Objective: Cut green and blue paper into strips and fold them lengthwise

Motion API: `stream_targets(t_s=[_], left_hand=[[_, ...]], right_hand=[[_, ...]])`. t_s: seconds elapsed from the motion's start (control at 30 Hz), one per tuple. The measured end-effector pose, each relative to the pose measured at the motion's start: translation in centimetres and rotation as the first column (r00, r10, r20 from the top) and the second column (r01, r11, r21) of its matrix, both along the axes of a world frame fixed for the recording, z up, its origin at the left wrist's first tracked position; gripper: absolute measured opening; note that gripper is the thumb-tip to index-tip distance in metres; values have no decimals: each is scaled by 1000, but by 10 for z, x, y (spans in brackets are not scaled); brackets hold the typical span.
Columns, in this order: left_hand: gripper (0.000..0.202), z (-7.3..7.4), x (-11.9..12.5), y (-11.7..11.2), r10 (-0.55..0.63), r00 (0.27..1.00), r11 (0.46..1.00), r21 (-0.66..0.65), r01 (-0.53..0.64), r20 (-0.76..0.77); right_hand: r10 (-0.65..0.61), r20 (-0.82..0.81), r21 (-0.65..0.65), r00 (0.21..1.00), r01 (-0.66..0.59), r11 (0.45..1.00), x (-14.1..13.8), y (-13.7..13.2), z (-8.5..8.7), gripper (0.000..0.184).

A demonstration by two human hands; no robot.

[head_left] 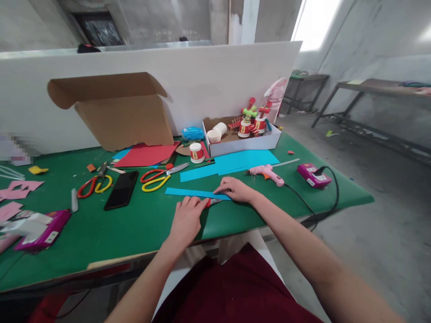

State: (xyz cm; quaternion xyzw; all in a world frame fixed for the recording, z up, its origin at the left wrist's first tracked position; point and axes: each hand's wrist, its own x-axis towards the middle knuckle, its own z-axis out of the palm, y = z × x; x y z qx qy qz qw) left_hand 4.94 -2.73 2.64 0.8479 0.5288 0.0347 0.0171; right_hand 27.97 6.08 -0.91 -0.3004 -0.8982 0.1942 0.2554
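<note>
A narrow blue paper strip [185,193] lies along the green tabletop in front of me. My right hand [235,189] has its fingers bent, pressing and pinching the strip's right end. Just below the strip, my left hand [186,217] is closed, its thumb and forefinger on a small red-handled knife [213,202]. Its pale blade-like tip points right, beneath my right fingers. Most of its handle is hidden by the left hand. Beyond the strip lie larger blue paper sheets [242,161]. A pink glue gun [267,173] rests to the right of them.
Left of my hands are scissors [156,178], a black phone [121,190] and a second pair of scissors [90,188]. Behind stand a paper cup [196,153], a white box [244,146] of crafted cups, and a cardboard box [128,121]. A corded purple box [313,175] sits right.
</note>
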Motion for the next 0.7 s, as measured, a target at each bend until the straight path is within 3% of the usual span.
stream_targets(t_s=[0.37, 0.53, 0.7], left_hand=[[53, 2, 7, 0, -22, 1000, 1000, -9, 22, -6], [54, 0, 5, 0, -36, 999, 999, 10, 36, -6], [54, -1, 5, 0, -39, 999, 999, 11, 39, 10]], right_hand=[[-6, -3, -47, 1000, 5, 999, 1, 2, 1, 26], [-20, -13, -115, 1000, 19, 993, 21, -5, 11, 24], [-18, 59, -86, 998, 23, 996, 37, -16, 12, 26]])
